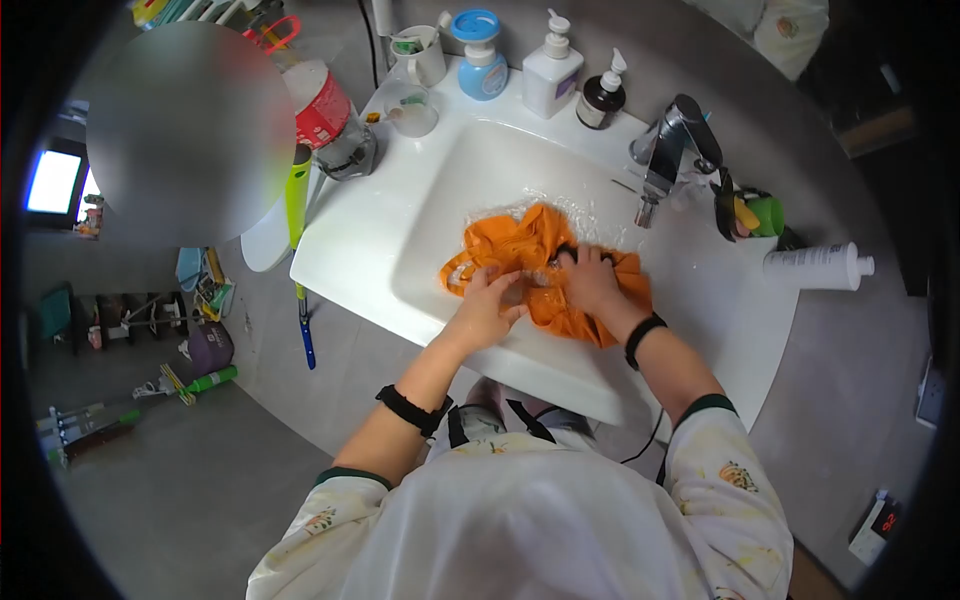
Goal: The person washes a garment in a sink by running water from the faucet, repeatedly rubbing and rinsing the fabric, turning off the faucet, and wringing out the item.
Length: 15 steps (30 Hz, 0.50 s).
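Note:
A wet, crumpled orange cloth (575,312) lies in the white sink basin (430,235), with water around its far edge. My left hand (487,308) is at the cloth's near left part, its fingers bent and somewhat apart, touching the fabric. On the right part of the cloth rests my right hand (592,280), its fingers curled down into the folds beside a dark patch. Whether either hand pinches the fabric is hard to see. The chrome faucet (665,160) stands behind the basin to the right.
Along the back rim stand a white cup (420,58), a blue soap bottle (482,70), a white pump bottle (552,75) and a dark pump bottle (601,100). A white bottle (815,267) lies at the right. A red-lidded container (318,105) is at the left.

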Available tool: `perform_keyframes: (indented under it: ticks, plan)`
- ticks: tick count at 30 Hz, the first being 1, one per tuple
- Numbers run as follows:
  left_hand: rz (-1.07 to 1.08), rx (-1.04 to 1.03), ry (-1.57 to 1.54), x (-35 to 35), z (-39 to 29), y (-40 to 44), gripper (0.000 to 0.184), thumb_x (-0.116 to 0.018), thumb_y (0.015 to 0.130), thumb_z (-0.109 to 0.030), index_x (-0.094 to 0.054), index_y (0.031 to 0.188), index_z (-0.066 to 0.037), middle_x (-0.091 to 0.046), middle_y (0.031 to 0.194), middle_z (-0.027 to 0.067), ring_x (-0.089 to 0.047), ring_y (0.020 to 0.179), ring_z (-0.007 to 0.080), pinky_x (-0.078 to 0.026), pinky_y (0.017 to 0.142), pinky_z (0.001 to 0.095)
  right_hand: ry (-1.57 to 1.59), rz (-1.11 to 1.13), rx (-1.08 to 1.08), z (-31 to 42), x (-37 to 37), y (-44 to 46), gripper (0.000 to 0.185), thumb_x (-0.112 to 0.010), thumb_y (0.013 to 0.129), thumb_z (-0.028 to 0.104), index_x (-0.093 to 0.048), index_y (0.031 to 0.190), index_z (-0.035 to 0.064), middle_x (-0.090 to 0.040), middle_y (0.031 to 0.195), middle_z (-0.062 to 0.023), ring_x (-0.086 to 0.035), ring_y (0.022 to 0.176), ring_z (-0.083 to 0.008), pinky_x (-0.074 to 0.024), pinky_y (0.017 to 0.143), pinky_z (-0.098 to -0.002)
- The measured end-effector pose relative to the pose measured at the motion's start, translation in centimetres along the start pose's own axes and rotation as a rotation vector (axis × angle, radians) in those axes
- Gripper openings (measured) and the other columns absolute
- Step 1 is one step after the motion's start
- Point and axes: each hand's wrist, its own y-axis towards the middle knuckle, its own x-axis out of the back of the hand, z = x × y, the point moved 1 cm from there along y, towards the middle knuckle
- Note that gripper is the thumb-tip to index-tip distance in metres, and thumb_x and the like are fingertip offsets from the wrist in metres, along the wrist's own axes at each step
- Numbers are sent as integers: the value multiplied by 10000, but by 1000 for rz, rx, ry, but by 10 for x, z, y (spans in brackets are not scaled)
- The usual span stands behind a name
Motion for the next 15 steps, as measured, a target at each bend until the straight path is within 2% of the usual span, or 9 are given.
perform_keyframes:
  ticks: [1,2,3,5,6,7,9,13,15]
  plan:
    - [-15,0,46,2,-2,-1,584,-696,851,-223,-458,1366,-84,-322,1411,234,-477,1210,366,-453,974,390,-34,-28,273,-6,-2,-4,593,-733,759,311,-472,1279,198,-419,1280,-136,-415,1228,-331,-421,941,-484]
    - [-30,8,39,5,-4,-3,584,-696,851,-223,-458,1366,-84,-322,1411,234,-477,1210,366,-453,974,390,68,14,254,-19,0,-1,644,-792,691,342,-513,1245,168,-504,1237,-141,-483,1187,-311,-452,914,-452]
    - [3,46,-36,11,-10,-5,577,-696,850,-228,-466,1359,-86,-325,1411,230,-474,1210,363,-447,979,388,58,10,267,-32,0,5,644,-792,691,342,-513,1245,168,-504,1237,-141,-483,1187,-311,-452,914,-452]
    - [10,85,-112,20,-11,-9,569,-696,849,-234,-474,1352,-87,-329,1411,226,-472,1210,359,-441,983,387,404,200,-78,-56,2,22,705,-851,603,373,-561,1204,143,-606,1152,-140,-569,1109,-284,-467,906,-400]
    - [-47,42,-128,23,-8,-12,560,-694,850,-240,-482,1347,-93,-349,1391,218,-483,1189,349,-439,984,382,416,92,-97,-59,4,19,750,-888,529,394,-595,1152,99,-664,1071,-136,-627,1024,-274,-477,897,-369]
    - [-108,1,-143,26,-5,-14,551,-692,851,-247,-489,1341,-98,-369,1371,210,-494,1169,339,-437,984,378,406,86,-74,-54,15,12,750,-888,529,394,-595,1152,99,-664,1071,-136,-627,1024,-274,-477,897,-369]
    - [-119,41,-217,27,8,-12,541,-689,854,-251,-495,1335,-101,-387,1343,201,-505,1143,324,-439,980,374,481,-74,-22,-36,65,-20,694,-874,576,357,-601,1136,51,-661,1082,-136,-631,1019,-274,-487,893,-363]
    - [-112,80,-274,42,7,-17,489,-672,866,-249,-519,1306,-100,-426,1274,180,-533,1081,286,-447,965,358,902,-241,128,-6,166,-85,471,-774,699,161,-585,1100,2,-656,1021,-89,-627,964,-174,-488,871,-313]
    - [-156,77,-315,45,6,-19,468,-669,868,-254,-532,1286,-96,-426,1275,182,-533,1086,286,-449,962,359,971,-462,271,-3,208,-114,400,-726,718,90,-576,1076,-6,-631,1027,-73,-615,945,-157,-495,839,-299]
